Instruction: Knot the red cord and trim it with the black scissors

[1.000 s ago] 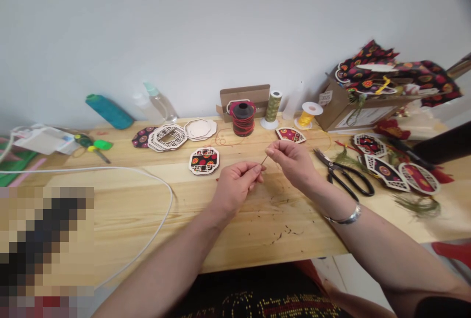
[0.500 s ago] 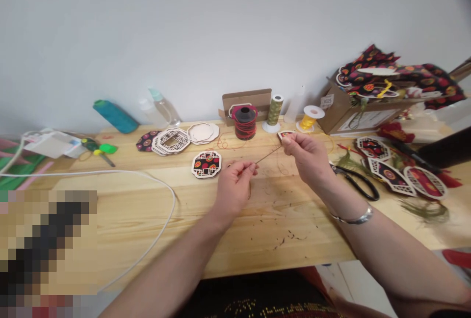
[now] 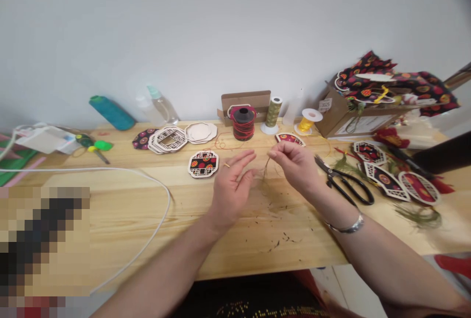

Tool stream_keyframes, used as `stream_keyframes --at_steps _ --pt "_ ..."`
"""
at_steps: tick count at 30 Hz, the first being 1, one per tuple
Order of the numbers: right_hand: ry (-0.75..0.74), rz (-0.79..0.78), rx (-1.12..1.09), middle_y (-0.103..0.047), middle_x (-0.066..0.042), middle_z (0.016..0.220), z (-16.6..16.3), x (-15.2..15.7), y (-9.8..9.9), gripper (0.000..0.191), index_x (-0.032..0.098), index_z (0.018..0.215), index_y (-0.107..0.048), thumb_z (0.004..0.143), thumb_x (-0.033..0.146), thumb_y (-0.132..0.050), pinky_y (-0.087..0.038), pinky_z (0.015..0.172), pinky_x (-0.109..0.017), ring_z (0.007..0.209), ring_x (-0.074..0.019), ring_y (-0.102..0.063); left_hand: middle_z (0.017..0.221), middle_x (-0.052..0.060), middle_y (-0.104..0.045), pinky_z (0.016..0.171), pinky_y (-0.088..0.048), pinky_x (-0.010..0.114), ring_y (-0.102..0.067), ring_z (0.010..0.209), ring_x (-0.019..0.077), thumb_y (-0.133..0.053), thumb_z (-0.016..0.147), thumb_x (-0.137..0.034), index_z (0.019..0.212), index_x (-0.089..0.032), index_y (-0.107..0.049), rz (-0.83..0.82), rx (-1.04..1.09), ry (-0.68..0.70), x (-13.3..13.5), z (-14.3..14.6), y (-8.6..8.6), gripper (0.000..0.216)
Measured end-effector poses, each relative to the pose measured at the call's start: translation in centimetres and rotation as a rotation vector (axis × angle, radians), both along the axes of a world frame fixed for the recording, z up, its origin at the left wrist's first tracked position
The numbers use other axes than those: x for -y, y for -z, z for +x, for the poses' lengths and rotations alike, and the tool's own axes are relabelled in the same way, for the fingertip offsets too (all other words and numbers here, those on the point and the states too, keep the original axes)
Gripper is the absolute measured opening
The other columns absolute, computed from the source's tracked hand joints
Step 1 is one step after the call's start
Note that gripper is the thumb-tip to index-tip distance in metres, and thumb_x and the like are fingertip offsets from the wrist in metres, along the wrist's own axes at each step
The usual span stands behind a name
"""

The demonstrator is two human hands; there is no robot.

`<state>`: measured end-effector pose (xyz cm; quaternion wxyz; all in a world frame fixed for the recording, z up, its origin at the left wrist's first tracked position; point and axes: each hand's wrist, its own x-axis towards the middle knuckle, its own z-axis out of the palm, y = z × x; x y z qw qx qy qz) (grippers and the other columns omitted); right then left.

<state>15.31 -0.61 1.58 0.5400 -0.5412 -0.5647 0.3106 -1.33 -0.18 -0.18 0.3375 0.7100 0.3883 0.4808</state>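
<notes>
My right hand (image 3: 296, 166) pinches the top of a small bunch of thin brownish-green threads (image 3: 266, 167), which hang down loosely. To the left of the threads, my left hand (image 3: 232, 188) is open, its fingers stretched out and thumb apart, holding nothing. An octagonal ornament (image 3: 203, 164) with patterned dark fabric in a pale lattice frame lies just left of that hand. Beyond my right hand lies a fan-shaped ornament (image 3: 290, 139), partly covered by the hand. Black-handled scissors (image 3: 346, 180) rest open to the right of my right wrist.
Along the wall stand a red cord spool (image 3: 243, 124), a green thread spool (image 3: 273, 112) and a yellow spool (image 3: 308, 120). Stacked lattice frames (image 3: 169, 140) lie left. A cardboard box (image 3: 346, 117) with fabric stands right, near several finished ornaments (image 3: 419, 188). A white cable (image 3: 167, 205) curves across the left.
My left hand has let go of the strand that was stretched between both hands, and its fingers have spread. The threads now hang from my right hand. The whole view has shifted slightly.
</notes>
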Motion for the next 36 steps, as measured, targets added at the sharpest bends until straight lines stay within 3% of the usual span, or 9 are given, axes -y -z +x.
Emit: stream_keyframes --at_steps 3,7,11,16,22,30,36 --pt "-0.043 0.081 0.099 -0.053 0.002 0.059 -0.6 0.4 0.0 0.02 0.018 0.06 -0.054 0.078 0.026 -0.06 -0.036 0.056 -0.025 0.057 -0.011 -0.045 0.103 0.008 -0.07 0.079 -0.052 0.032 -0.064 0.088 0.0182 -0.064 0.08 -0.027 0.115 -0.019 -0.064 -0.232 0.068 0.121 0.4 0.3 -0.2 0.036" --pt "-0.097 0.145 0.189 -0.056 0.001 0.061 -0.8 0.7 0.1 0.022 0.019 0.059 -0.053 0.08 0.021 -0.058 -0.039 0.061 -0.027 0.06 -0.0122 -0.049 0.084 0.003 -0.072 0.075 -0.051 0.028 -0.065 0.08 0.0158 -0.063 0.08 -0.027 0.1 -0.018 -0.071 -0.448 0.165 0.228 0.5 0.5 -0.7 0.023" --pt "-0.086 0.114 0.187 -0.056 0.0 0.062 -0.6 0.6 -0.1 0.02 0.019 0.061 -0.054 0.08 0.022 -0.058 -0.039 0.059 -0.027 0.06 -0.0123 -0.048 0.064 0.0 -0.066 0.071 -0.049 0.026 -0.061 0.067 0.0133 -0.062 0.079 -0.027 0.08 -0.017 -0.072 -0.47 0.148 0.184 0.3 0.4 -0.9 0.014" --pt "-0.002 0.064 0.118 -0.049 0.002 0.058 0.2 0.0 -0.3 0.022 0.019 0.06 -0.052 0.078 0.028 -0.06 -0.035 0.057 -0.026 0.057 -0.0114 -0.042 0.064 0.001 -0.064 0.08 -0.047 0.026 -0.064 0.082 0.0159 -0.061 0.079 -0.026 0.065 -0.017 -0.066 -0.497 0.178 0.178 0.1 0.4 -1.0 0.018" --pt "0.07 0.038 0.038 -0.044 0.003 0.057 1.3 -0.7 0.1 0.025 0.018 0.061 -0.052 0.076 0.035 -0.061 -0.031 0.054 -0.026 0.055 -0.0102 -0.037 0.063 0.001 -0.064 0.08 -0.047 0.027 -0.063 0.081 0.017 -0.061 0.078 -0.027 0.062 -0.018 -0.064 -0.51 0.171 0.125 -0.1 0.4 -1.0 0.019" --pt "0.187 0.057 0.022 -0.041 0.004 0.054 2.5 -1.0 -0.6 0.023 0.018 0.061 -0.053 0.077 0.033 -0.061 -0.029 0.052 -0.025 0.052 -0.0093 -0.035 0.064 0.002 -0.064 0.06 -0.047 0.026 -0.062 0.07 0.0174 -0.062 0.076 -0.03 0.065 -0.019 -0.066 -0.551 0.127 0.078 -0.3 0.4 -0.6 0.016" --pt "0.301 0.078 0.015 -0.042 0.004 0.052 3.6 -1.4 -1.0 0.027 0.018 0.059 -0.052 0.075 0.038 -0.063 -0.027 0.049 -0.025 0.05 -0.009 -0.034 0.06 0.001 -0.064 0.056 -0.046 0.026 -0.06 0.061 0.0155 -0.062 0.075 -0.031 0.066 -0.019 -0.067 -0.547 0.093 0.073 -0.4 0.4 -0.5 0.016"
